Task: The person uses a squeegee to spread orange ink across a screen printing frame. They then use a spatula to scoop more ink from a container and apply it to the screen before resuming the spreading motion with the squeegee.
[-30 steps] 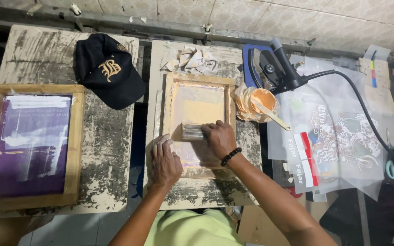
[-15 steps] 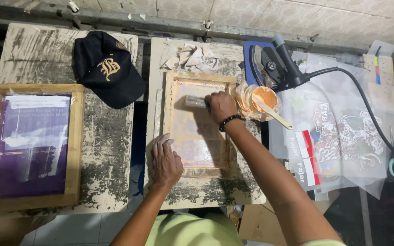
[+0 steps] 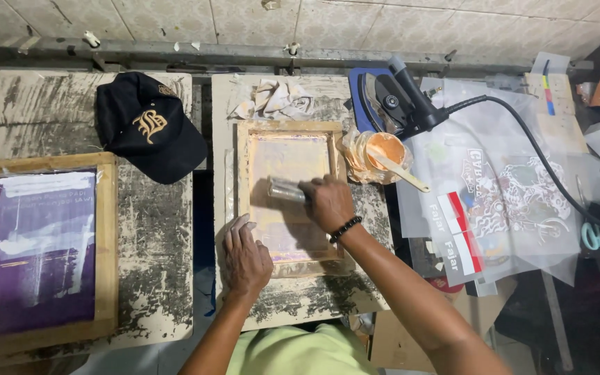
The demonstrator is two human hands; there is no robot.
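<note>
Two hands work on wooden screen frame (image 3: 288,194). Right hand (image 3: 326,203) is clamped on squeegee (image 3: 287,190), approx. mid-screen. Left hand (image 3: 246,253) lies flat, fingers together, on frame's lower-left corner w/ nothing held.

Half a second ago the right hand (image 3: 326,201) held the squeegee (image 3: 287,189) at the far end of the wooden frame (image 3: 290,196), close to the paint cup (image 3: 378,153). Now hand and squeegee have come back toward the person and sit about midway down the screen, much where they were a second ago. The right arm is bent more and reaches less far. The left hand (image 3: 246,253) has slid slightly nearer the frame's lower left corner.
</note>
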